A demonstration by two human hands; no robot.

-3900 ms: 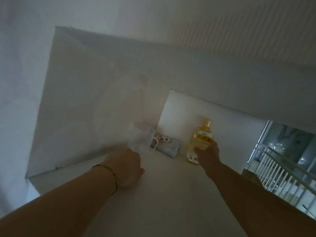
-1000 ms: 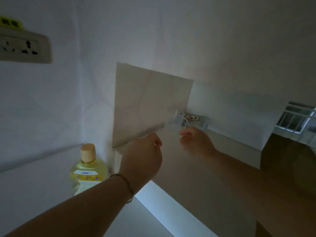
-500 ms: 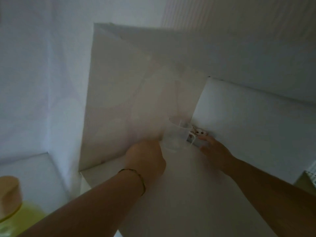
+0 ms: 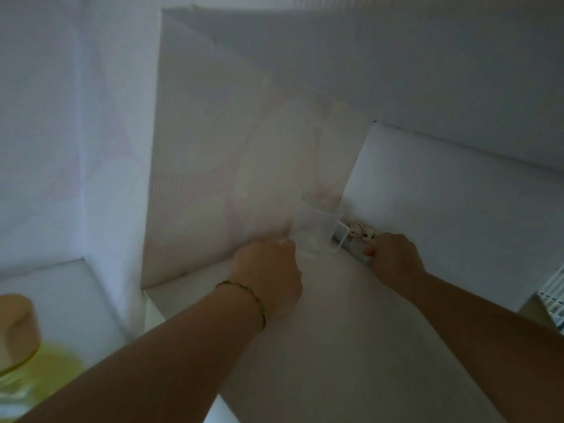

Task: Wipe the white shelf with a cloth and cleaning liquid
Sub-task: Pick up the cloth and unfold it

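Observation:
The white shelf (image 4: 335,346) runs away from me into a corner. In that corner stands a clear plastic cup (image 4: 320,227) with a handle. My left hand (image 4: 268,270), with a thin bracelet on the wrist, has its fingers curled against the cup's base. Right of the cup lies a small folded cloth (image 4: 357,235) with a cartoon print. My right hand (image 4: 393,257) rests on it, fingers closed over its near end. A yellow bottle of liquid (image 4: 27,361) with a tan cap stands at the lower left, blurred, on a lower ledge.
White walls close the shelf in on the left and at the back, with a white panel overhead. A white railing (image 4: 552,300) shows at the right edge. The light is dim.
The yellow bottle, on the shelf 3.9 s ago, now stands on the lower left ledge. My right hand has reached the cloth and closed on it. My left hand stays at the cup.

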